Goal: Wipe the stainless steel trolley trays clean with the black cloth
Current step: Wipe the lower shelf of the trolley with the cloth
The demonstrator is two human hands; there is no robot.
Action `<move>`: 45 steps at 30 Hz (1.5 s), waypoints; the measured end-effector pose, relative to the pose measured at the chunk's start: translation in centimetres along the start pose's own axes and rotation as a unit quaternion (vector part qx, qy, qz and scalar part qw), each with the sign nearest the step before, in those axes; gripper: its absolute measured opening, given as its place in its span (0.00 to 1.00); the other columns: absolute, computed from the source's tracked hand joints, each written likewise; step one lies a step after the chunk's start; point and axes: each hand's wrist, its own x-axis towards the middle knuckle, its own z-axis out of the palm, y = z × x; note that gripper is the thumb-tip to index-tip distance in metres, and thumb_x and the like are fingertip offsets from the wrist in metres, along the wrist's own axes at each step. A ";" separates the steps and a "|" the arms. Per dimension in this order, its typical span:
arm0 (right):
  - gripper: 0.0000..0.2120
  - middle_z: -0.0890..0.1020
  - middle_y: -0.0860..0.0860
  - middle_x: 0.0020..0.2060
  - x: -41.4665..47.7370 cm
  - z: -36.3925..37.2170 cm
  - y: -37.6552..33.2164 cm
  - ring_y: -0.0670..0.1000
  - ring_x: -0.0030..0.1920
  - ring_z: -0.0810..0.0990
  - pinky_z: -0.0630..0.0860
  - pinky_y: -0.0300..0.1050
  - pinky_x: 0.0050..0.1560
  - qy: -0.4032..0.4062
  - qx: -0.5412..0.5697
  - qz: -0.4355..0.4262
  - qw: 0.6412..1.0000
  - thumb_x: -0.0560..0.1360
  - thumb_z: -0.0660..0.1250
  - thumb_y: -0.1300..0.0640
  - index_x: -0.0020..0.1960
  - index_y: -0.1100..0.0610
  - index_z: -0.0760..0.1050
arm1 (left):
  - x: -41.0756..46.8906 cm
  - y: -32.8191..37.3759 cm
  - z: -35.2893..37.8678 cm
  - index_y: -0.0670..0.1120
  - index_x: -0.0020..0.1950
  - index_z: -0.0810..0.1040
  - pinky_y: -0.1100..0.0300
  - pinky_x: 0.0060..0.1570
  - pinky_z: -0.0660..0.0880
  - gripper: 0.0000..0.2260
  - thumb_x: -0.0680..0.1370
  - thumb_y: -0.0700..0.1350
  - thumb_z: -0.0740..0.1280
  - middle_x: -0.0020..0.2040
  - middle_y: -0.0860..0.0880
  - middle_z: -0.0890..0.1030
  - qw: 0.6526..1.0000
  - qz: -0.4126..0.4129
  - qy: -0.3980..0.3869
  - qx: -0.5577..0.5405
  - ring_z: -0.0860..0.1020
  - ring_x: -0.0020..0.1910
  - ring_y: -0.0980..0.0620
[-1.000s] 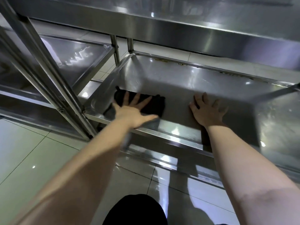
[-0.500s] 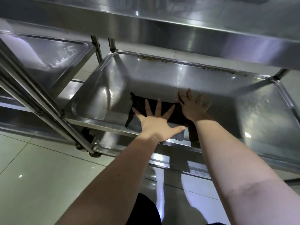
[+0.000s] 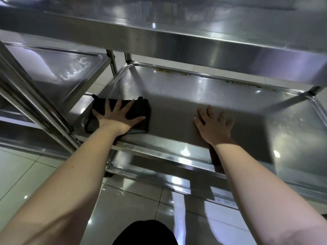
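Steel fills our view from the far left, where a neighbouring tray [image 3: 53,68] shows smeary streaks and slanted posts [image 3: 35,103] cross in front of it. Next comes our left hand [image 3: 115,121], fingers spread wide and flat, pressing the black cloth [image 3: 141,109] against the floor of the middle tray [image 3: 177,85] at its near-left corner. The cloth is a soft folded pad, matte against the brushed, glossy metal, and slightly bunched at its left edge. We judge this to be mid-wipe on this tray, with the left end under the cloth and the stretch to the right yet to be covered. The next move calls for even palm pressure and a sweep rightward along the shallow pan, working into the rounded corners and under the raised rim, where grime would lodge. Further right, our right hand [image 3: 215,128] lies flat on the bare tray floor, fingers loosely spread, holding nothing, apparently bracing us. At the far right the metal looks speckled, perhaps with droplets or residue; we cannot tell which.
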 end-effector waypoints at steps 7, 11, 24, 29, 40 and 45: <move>0.28 0.44 0.44 0.79 0.4 1.2 0.6 0.66 0.77 0.43 0.43 0.75 0.70 0.026 -0.031 0.003 0.999 0.78 0.41 0.32 0.77 0.35 0.42 | 11.4 3.2 -1.8 0.70 0.76 0.48 0.23 0.66 0.41 0.47 0.59 0.84 0.41 0.81 0.54 0.47 0.998 0.054 0.045 -0.001 0.42 0.78 0.39; 0.28 0.43 0.42 0.79 0.5 1.4 0.4 0.67 0.77 0.42 0.41 0.76 0.69 0.019 -0.038 0.006 0.999 0.79 0.40 0.32 0.77 0.36 0.42 | 12.8 10.4 -1.0 0.70 0.76 0.46 0.21 0.63 0.40 0.44 0.61 0.84 0.42 0.81 0.52 0.46 0.994 0.097 0.042 0.012 0.41 0.77 0.35; 0.29 0.45 0.42 0.79 0.2 0.9 0.5 0.66 0.77 0.43 0.39 0.75 0.70 0.027 -0.008 0.011 1.000 0.78 0.42 0.31 0.77 0.36 0.46 | 10.7 4.3 -1.1 0.71 0.75 0.46 0.26 0.68 0.40 0.43 0.61 0.84 0.42 0.81 0.56 0.46 0.996 0.085 0.038 0.006 0.41 0.78 0.40; 0.28 0.44 0.45 0.80 -0.1 0.6 -0.4 0.68 0.77 0.44 0.40 0.77 0.69 0.027 -0.018 0.018 0.999 0.80 0.42 0.34 0.78 0.38 0.45 | 5.5 1.1 0.5 0.78 0.65 0.30 0.25 0.67 0.41 0.37 0.58 0.85 0.35 0.80 0.56 0.40 0.996 0.082 0.025 0.026 0.39 0.78 0.37; 0.25 0.47 0.48 0.80 -1.8 -1.9 4.6 0.64 0.78 0.47 0.44 0.68 0.74 -0.019 0.055 -0.001 0.998 0.83 0.49 0.41 0.79 0.42 0.54 | -3.8 14.0 3.6 0.76 0.70 0.34 0.24 0.63 0.34 0.42 0.57 0.85 0.36 0.79 0.57 0.35 0.985 0.168 0.008 0.027 0.34 0.77 0.38; 0.27 0.43 0.46 0.80 -5.6 -1.3 12.1 0.63 0.78 0.42 0.42 0.67 0.74 0.001 0.064 0.092 0.994 0.81 0.49 0.36 0.78 0.36 0.49 | -4.3 14.3 3.2 0.76 0.69 0.34 0.24 0.64 0.36 0.44 0.54 0.85 0.33 0.79 0.58 0.37 0.987 0.158 0.009 0.028 0.36 0.77 0.39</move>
